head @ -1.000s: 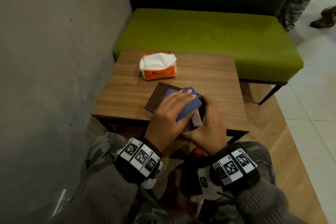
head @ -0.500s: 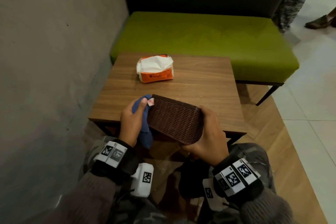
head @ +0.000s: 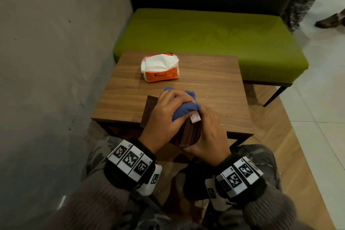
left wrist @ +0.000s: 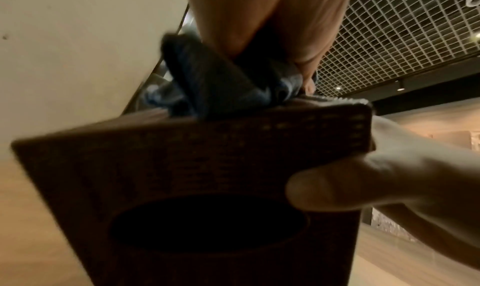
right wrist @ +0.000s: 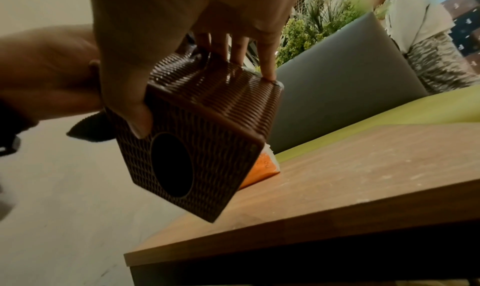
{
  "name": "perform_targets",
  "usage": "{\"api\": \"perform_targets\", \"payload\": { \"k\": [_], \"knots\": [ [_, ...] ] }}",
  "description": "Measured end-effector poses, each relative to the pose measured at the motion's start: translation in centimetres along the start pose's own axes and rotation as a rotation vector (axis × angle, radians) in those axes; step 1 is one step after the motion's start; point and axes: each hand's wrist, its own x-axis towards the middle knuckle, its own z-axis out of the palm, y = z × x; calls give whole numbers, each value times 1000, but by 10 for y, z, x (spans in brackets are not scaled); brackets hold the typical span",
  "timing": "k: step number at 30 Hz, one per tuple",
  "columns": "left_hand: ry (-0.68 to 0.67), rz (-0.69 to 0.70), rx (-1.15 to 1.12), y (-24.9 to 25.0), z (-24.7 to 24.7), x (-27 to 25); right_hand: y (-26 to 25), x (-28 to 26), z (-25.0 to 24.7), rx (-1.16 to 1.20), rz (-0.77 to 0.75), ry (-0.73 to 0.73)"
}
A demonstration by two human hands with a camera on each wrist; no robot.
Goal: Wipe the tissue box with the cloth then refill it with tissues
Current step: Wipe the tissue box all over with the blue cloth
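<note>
- The left hand (head: 164,115) had its fingers (head: 174,97) curled round a bunched blue cloth (head: 183,111) and pressed it down on the brown woven tissue box (head: 186,134).
- The cloth sat on the box's upper side, under the left palm. A small white tag (head: 195,118) on the cloth stuck out right beside the right hand's fingers.
- The right hand (head: 209,134) held the box. Its thumb (right wrist: 130,97) lay on the face with the round hole (right wrist: 172,165), just above the hole. Its other fingers (right wrist: 267,58) reached over the ribbed side next to it, with the tips on the far edge.
- The box was tipped on a slant, with the hole face turned toward the person. It was held over the near edge of the wooden surface (head: 214,87). I could not tell if its low corner touched the wood.
- From the left wrist, the cloth (left wrist: 221,85) showed at the box's top edge, right under the left fingers.
- A pack of tissues (head: 160,67), orange with white on top, lay on the surface well past the fingers, on the far side.
- A green bench (head: 224,39) stood behind the surface, farther from the fingers than the pack.
</note>
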Motion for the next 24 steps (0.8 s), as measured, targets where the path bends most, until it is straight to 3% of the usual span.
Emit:
{"api": "perform_targets", "payload": {
  "k": [5, 11, 16, 21, 24],
  "knots": [
    [143, -113, 43, -18, -16, 1, -1, 0, -8, -3, -33, -4],
    [3, -11, 88, 5, -7, 6, 2, 3, -4, -36, -55, -3],
    [65, -145, 129, -28, -24, 2, 6, 0, -9, -50, -80, -29],
    [22, -96, 28, 1, -2, 3, 10, 6, 1, -48, -79, -32],
    [74, -140, 23, -15, -10, 4, 13, 7, -4, 37, -111, -13]
  ]
}}
